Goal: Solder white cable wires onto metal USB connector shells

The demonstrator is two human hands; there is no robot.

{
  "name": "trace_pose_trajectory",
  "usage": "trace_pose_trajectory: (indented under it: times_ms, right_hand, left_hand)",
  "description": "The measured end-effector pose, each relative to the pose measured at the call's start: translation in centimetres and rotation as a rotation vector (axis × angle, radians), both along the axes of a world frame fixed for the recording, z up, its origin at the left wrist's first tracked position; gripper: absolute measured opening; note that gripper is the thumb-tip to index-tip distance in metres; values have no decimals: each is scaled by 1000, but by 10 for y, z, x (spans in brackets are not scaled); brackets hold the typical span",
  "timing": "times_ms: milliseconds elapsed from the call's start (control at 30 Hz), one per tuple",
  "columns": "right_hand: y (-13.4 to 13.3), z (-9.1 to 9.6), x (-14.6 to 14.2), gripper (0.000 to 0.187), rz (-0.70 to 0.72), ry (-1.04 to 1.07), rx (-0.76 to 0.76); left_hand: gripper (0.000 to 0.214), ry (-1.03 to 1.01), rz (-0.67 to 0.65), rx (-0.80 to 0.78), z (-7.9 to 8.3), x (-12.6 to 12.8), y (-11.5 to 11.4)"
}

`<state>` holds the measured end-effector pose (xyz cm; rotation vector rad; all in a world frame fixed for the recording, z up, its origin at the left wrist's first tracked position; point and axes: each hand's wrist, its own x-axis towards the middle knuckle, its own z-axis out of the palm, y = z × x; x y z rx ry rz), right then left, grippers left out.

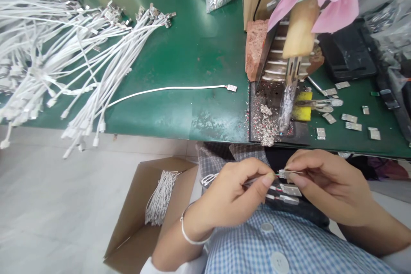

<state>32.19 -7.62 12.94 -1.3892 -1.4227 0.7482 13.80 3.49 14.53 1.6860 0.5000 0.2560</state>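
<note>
Over my lap, my left hand (pixel 239 192) is closed around white cables (pixel 210 178), thumb and forefinger pinching one near its end. That cable's coloured wires run to a small metal USB plug (pixel 282 174). Gripping this plug from the other side, my right hand (pixel 334 184) has thumb and forefinger pressed together; the part between the fingertips is mostly covered. Below, two more cables from my left hand end in a USB plug (pixel 290 189) and another metal plug (pixel 289 199), with red and green wires showing. The hands are close but apart.
A wooden-handled soldering iron (pixel 300 30) leans over solder crumbs (pixel 268 124), beside a yellow sponge (pixel 305 114). Loose metal shells (pixel 353 126) lie right. One cable (pixel 167 88) and a large cable pile (pixel 96 64) lie left. A cardboard box (pixel 128 209) holding cables stands below.
</note>
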Motion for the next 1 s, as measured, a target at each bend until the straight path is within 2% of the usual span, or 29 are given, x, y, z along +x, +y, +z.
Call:
trace_pose_trajectory:
  times_ms: [200, 467, 633, 1000]
  right_hand:
    - [3, 0, 3, 19, 37, 3, 28]
    - [5, -1, 14, 16, 173, -62, 5]
    - [6, 2, 14, 14, 186, -78, -19]
    - [5, 0, 13, 14, 177, -63, -19]
  left_hand:
    - [19, 3, -15, -6, 0, 1, 2]
    - [14, -4, -30, 50, -1, 0, 1]
    - [12, -66, 19, 65, -4, -2, -4]
    - [6, -95, 17, 61, -6, -3, -5]
